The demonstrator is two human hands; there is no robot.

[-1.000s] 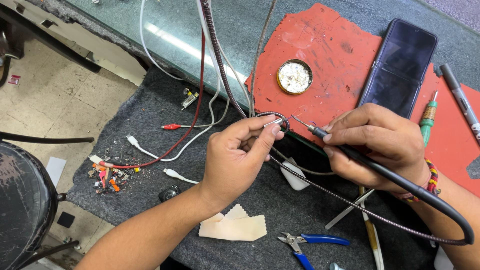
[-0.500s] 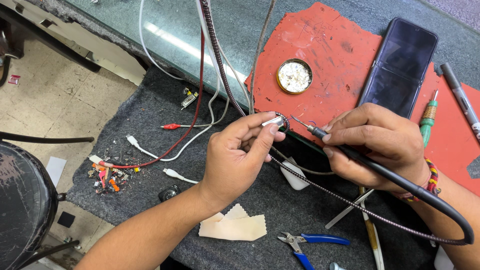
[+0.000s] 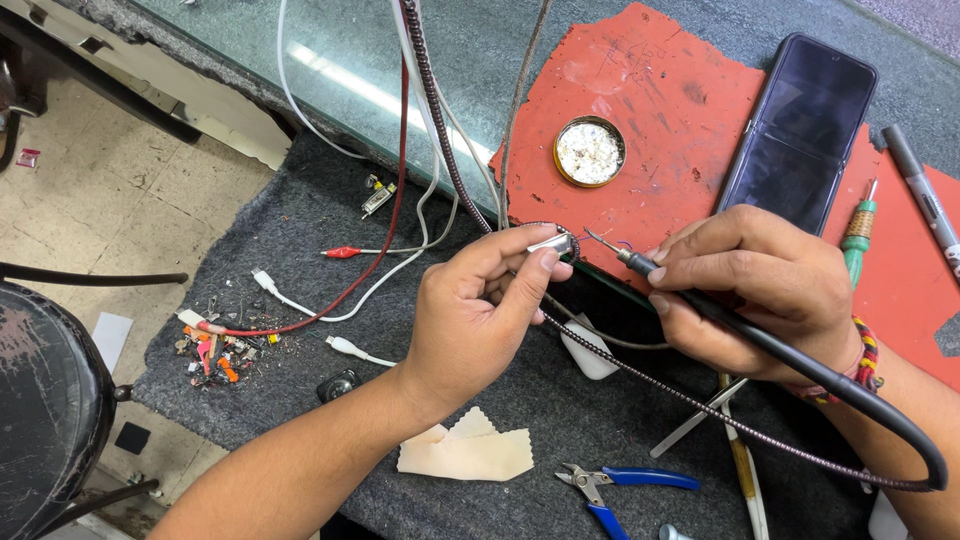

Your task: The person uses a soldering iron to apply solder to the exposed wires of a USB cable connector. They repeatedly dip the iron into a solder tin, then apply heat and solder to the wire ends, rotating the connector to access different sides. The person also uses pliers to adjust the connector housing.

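Left hand (image 3: 480, 310) pinches a small metal connector (image 3: 553, 243) on the braided cable (image 3: 440, 130), at the red mat (image 3: 680, 110) edge. Right hand (image 3: 760, 290) grips soldering iron (image 3: 640, 265), tip just beside connector, possibly touching.

The tin (image 3: 589, 151) sits on the mat (image 3: 680, 110), left of the phone (image 3: 800, 130) (cutters (image 3: 625, 488) nearer).

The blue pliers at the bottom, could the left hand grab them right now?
Probably not right away. The left hand is pinching a small metal plug on a braided cable. The blue pliers lie uncovered on the grey mat, so nothing else blocks them.
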